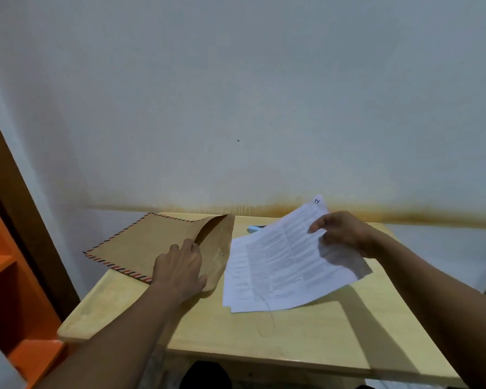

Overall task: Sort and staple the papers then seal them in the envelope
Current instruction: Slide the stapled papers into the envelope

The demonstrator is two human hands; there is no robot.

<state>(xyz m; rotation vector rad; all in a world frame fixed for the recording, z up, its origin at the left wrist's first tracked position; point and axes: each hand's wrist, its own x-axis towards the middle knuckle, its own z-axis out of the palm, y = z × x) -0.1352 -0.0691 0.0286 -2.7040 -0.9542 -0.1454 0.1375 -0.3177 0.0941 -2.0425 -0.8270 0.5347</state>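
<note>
– Pale wall (236, 94) behind, stained low down; wooden table (306, 332) pushed against it. Containers?
– Just one. Brown envelope (141, 242) with a striped border lay at the table's far-left corner, flap open, mouth toward the middle. Nothing showed inside, but I couldn't tell for sure.
– Papers?
– Printed papers (281, 270) in a loose fanned pile, centre-right on the table, just beside the envelope's mouth. No staple seen.
– Hands?
– The left hand (180, 268) rested flat on the envelope near the flap, fingers relaxed, pinning it. The right hand (343, 234) pinched the top sheet by its far edge, lifted off the pile.
– Step?
– Sorting, I'd judge. Stapling and sealing not done. Next move calls for squaring the sheets, then stapling.
– Stapler?
– Small pale-blue thing (254, 228) at the table's far edge, half hidden behind the papers. Probably it, too small to confirm.
</note>
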